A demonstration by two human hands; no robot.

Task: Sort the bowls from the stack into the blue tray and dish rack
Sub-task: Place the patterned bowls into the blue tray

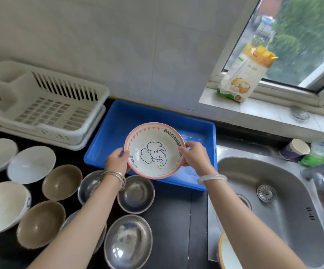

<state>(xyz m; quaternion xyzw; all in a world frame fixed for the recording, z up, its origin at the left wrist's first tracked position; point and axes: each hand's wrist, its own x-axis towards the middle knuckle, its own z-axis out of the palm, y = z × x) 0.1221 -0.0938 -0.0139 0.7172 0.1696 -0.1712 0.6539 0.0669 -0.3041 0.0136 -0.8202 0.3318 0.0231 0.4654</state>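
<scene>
left hand (117, 161): clamped on left rim of elephant bowl (154, 150), thumb over the edge, bangles at wrist
right hand (193, 155): clamped on right rim, thumb inside, pale bangle at wrist
elephant bowl: centre frame, tilted toward camera, held over near edge of blue tray (118, 121); not touching it, as far as visible
handling: ceramic by the look, so stiff, fairly heavy, chips easily; glazed, likely slick if wet; opposite-rim two-hand grip suits, set down flat, no drop
blue tray: centre, on dark counter (172, 210), nothing else in it
dish rack (46, 105): upper left, white, no bowls in it, just beside tray
other bowls: lower left on counter, spread singly; white ones (31, 163) far left, brown ones (62, 181) next, steel ones (136, 193) nearest the arms
sink (273, 200): right, orange-rimmed bowl (225, 251) partly visible at lower edge
step: likely placing into tray
</scene>
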